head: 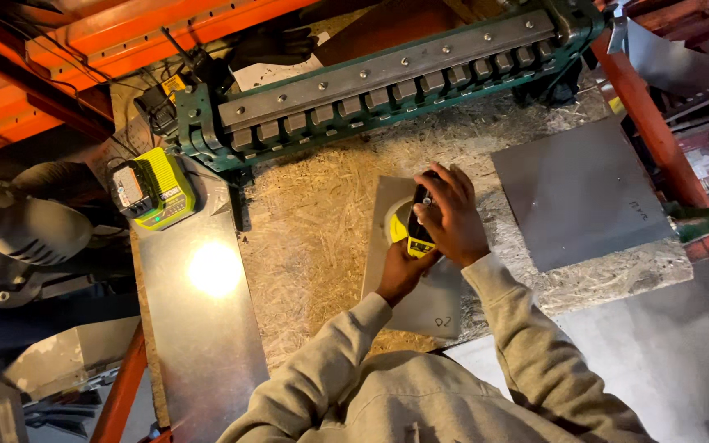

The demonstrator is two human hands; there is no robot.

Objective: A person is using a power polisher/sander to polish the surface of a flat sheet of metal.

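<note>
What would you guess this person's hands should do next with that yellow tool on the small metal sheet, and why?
Probably draw the yellow tape measure across the small metal sheet: both the left hand and right hand already grip it over the sheet.

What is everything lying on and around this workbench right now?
Tape measure: one, yellow and black, held in both hands over the small sheet.
Small metal sheet: one, grey, on the bench under the hands.
Large metal sheet: one, grey, right of the hands.
Long metal strip: one, shiny, along the bench's left edge.
Battery charger: one, lime green, far left.
Bending brake: one, green and steel, at the back.
Workbench: one, chipboard.
Left hand: under the tape measure.
Right hand: on top.
</note>
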